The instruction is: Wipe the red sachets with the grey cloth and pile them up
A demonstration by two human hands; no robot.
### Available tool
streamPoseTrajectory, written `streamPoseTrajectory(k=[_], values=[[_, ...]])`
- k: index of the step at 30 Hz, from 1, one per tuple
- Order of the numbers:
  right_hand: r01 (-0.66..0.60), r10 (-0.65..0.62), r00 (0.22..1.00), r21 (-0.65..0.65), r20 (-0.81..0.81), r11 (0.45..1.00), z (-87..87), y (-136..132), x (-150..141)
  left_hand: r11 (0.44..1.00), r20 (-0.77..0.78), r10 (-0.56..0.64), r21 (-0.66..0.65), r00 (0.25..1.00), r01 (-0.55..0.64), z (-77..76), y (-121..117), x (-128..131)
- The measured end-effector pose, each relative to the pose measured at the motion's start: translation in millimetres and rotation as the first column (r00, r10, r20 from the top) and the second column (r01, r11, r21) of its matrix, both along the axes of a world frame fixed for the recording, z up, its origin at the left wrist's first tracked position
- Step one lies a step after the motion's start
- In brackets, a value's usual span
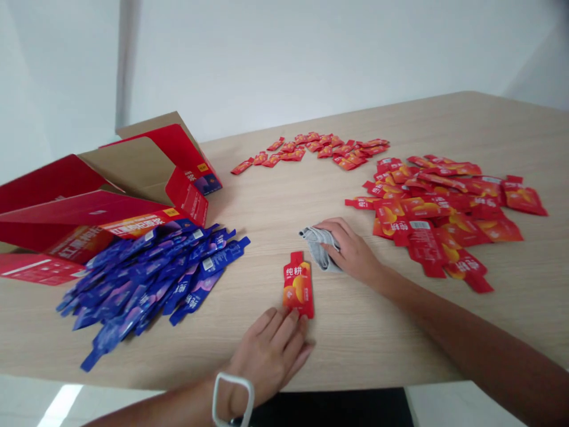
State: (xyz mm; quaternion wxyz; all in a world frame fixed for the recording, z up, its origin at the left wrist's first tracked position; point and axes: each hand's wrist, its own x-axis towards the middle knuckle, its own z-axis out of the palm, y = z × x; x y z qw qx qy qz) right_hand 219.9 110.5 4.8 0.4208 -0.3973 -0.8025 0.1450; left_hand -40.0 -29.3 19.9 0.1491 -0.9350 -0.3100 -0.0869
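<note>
Red pouch (297,287), lower edge under left hand (273,350) (seemingly).

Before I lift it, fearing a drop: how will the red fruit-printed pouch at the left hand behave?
Likely light: the red fruit-printed pouch is small and flat. Its smooth-looking surface may slip. Lying flat, it probably won't roll.
</note>
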Motion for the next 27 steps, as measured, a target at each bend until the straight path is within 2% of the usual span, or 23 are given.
streamPoseTrajectory(k=[3,6,10,12,14,17,20,22,25,27], values=[[-0.054,0.054,0.996,-0.013,0.067,0.998,5.4,-4.1,-1.6,0.999,0.027,-0.020,0.048,0.999,0.018,-4.1,-1.5,-0.4],[-0.154,0.155,0.974,-0.021,0.163,0.988,13.3,-19.6,-12.3,0.995,0.048,-0.060,0.078,0.997,0.056,-6.7,-2.0,-1.5],[-0.353,0.345,0.867,-0.045,0.361,0.935,16.8,-48.5,-37.4,0.991,0.047,-0.113,0.073,0.992,0.110,-4.3,2.0,-1.0],[-0.402,0.404,0.808,-0.101,0.428,0.910,13.9,-55.0,-47.9,0.990,0.041,-0.131,0.056,0.990,0.129,-3.4,3.4,-1.3],[-0.384,0.415,0.790,-0.163,0.451,0.909,10.0,-50.7,-54.5,0.987,0.062,-0.144,0.080,0.988,0.139,-5.0,2.6,-2.8],[-0.309,0.368,0.803,-0.202,0.468,0.929,7.4,-25.6,-59.0,0.986,0.100,-0.129,0.115,0.987,0.118,-11.9,-2.6,-6.0],[-0.208,0.287,0.809,-0.207,0.513,0.956,14.3,4.2,-61.3,0.992,0.109,-0.095,0.088,0.990,0.086,-17.9,-8.5,-8.1],[-0.114,0.195,0.827,-0.183,0.528,0.977,23.9,11.8,-62.9,0.995,0.111,-0.082,0.066,0.991,0.075,-19.0,-11.0,-8.9],[-0.060,0.124,0.874,-0.148,0.471,0.987,35.6,-8.3,-66.5,0.997,0.092,-0.078,0.037,0.993,0.075,-17.5,-12.7,-9.8],[-0.144,0.203,0.867,-0.161,0.455,0.976,34.9,-34.9,-69.3,0.995,0.053,-0.099,0.013,0.994,0.098,-16.0,-13.0,-10.2]])
